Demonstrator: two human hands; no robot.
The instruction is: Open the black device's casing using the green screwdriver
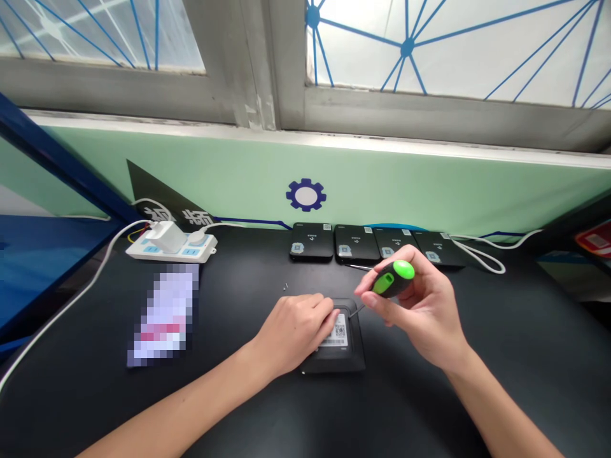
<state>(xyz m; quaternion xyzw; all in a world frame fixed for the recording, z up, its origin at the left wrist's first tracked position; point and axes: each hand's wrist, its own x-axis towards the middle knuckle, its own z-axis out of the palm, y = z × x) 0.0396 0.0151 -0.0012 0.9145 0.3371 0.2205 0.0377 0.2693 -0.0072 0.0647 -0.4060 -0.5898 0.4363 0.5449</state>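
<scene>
A flat black plastic box [334, 364] with a white label carrying a QR code [340, 329] lies on the table in front of me. Pressed onto its upper left part is my left hand [298, 327], fingers together and bent, holding the box and covering part of the label. My right hand [429, 312] grips a screwdriver [390, 280] with a black and green handle. The screwdriver is tilted, its thin shaft reaching down to the box near the label's upper right corner. Whether the tip sits in a screw is too small to tell.
Several black boxes [311, 242] line the back by the green wall. Small screws [285, 287] lie beyond my left hand. A white power strip [198, 251] with plugs and cables stands back left, near a blurred packet [165, 315]. A white cable [491, 264] loops at right.
</scene>
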